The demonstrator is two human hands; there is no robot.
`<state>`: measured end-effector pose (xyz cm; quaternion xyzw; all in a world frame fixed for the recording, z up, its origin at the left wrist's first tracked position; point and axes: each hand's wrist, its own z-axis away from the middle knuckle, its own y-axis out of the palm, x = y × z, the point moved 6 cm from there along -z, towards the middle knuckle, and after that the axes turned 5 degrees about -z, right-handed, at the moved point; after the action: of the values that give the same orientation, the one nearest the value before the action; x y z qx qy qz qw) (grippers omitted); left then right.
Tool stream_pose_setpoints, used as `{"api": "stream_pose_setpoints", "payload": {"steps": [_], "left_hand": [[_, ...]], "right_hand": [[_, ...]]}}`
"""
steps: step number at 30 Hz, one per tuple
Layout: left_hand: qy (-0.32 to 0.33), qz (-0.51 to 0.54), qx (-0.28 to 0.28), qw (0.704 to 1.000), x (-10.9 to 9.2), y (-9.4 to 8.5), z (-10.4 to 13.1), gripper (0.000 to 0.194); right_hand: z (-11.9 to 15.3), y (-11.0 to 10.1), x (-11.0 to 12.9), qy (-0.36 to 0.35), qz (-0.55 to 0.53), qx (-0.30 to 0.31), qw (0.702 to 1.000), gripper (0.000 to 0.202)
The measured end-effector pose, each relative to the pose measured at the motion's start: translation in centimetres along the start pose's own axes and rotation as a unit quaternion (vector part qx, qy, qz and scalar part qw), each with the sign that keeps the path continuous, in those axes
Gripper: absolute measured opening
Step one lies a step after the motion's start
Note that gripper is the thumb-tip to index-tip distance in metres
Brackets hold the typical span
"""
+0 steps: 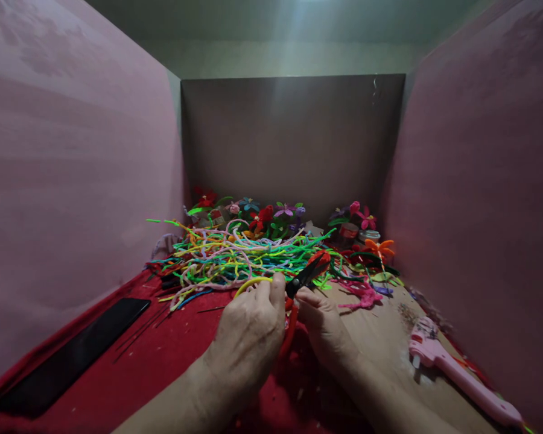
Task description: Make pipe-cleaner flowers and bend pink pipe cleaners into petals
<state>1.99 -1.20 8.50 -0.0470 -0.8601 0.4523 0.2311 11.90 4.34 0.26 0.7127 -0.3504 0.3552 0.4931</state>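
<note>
Scissors (302, 281) with dark blades and red-orange handles lie between my two hands, their blades pointing up and to the right. My left hand (252, 322) is closed against the handles and appears to hold them. A yellow pipe cleaner (252, 283) curves out behind its fingers; its grip there is hidden. My right hand (323, 325) is closed in a pinch just below the blades, and what it pinches is too small to make out. Beyond both hands lies a tangled pile of coloured pipe cleaners (257, 256).
A black phone (75, 355) lies left on the red cloth (172, 367). At right, a pink glue gun (461, 374) rests on a brown board (371, 331). A pink pipe-cleaner piece (364, 295) lies nearer. Several pipe-cleaner flowers (284, 210) stand behind the pile, and pink panels flank both sides.
</note>
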Motion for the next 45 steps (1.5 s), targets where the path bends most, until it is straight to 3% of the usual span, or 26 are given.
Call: {"api": "stream_pose_setpoints", "payload": {"steps": [5,14,27,38,41,45], "left_hand": [[-0.010,-0.006,0.010,1.000,0.0,-0.1,-0.4,0.035],[-0.006,-0.027,0.016,0.999,0.0,-0.4,-0.7,0.033],[-0.008,-0.061,0.053,0.997,0.0,0.0,-0.8,0.035],[0.028,0.003,0.060,0.998,0.0,0.4,-0.8,0.032],[-0.002,0.003,0.063,0.998,1.0,0.4,-0.7,0.033],[-0.077,-0.026,0.049,0.995,4.2,1.7,0.7,0.036]], "right_hand": [[0.0,0.3,0.4,-0.001,0.001,0.005,1.000,0.022],[0.0,0.5,0.4,-0.004,-0.008,0.017,1.000,0.008],[0.2,0.6,0.7,-0.018,0.011,0.002,1.000,0.019],[0.2,0.7,0.4,0.002,-0.013,0.000,1.000,0.015],[-0.1,0.3,-0.1,0.019,-0.030,-0.002,0.999,0.012],[-0.4,-0.2,-0.6,0.025,-0.065,-0.024,0.997,0.009]]}}
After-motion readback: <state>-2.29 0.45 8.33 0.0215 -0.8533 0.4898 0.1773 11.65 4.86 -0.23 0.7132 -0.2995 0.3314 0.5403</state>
